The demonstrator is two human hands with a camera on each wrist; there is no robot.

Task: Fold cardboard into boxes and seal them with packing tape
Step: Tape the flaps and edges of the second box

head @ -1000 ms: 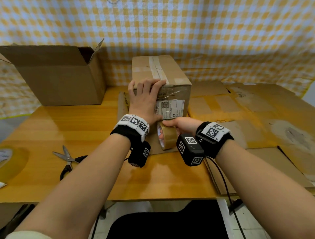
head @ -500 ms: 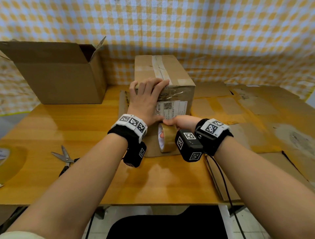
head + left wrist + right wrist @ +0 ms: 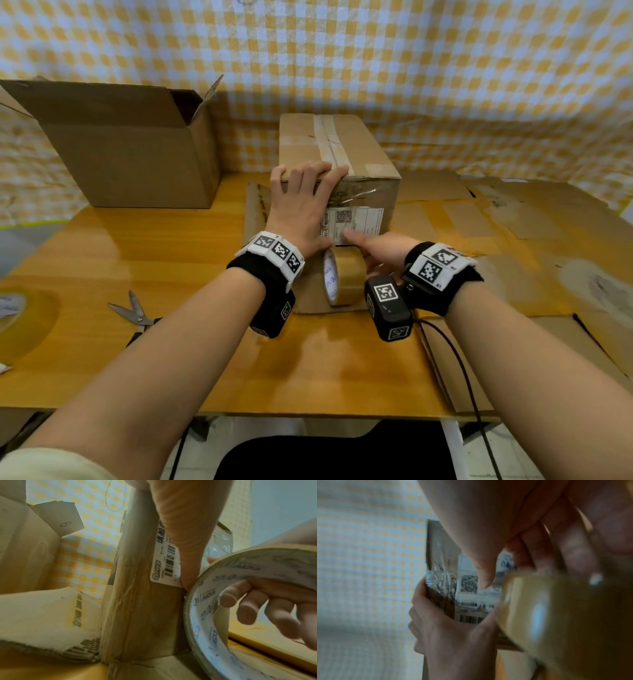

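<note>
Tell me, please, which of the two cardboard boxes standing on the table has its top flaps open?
The larger box at the back left: its flaps stand up. The smaller box in the middle, under the left hand, is taped closed.

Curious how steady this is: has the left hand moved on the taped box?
No. The left hand still presses the taped box at its near top edge, index fingertip at the tape strip, as before.

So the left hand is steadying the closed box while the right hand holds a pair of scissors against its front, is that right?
Not quite. The right hand holds a roll of packing tape, fingers through its core, as the left wrist view shows. The scissors lie untouched on the table in the head view. The left hand does steady the closed box.
</note>
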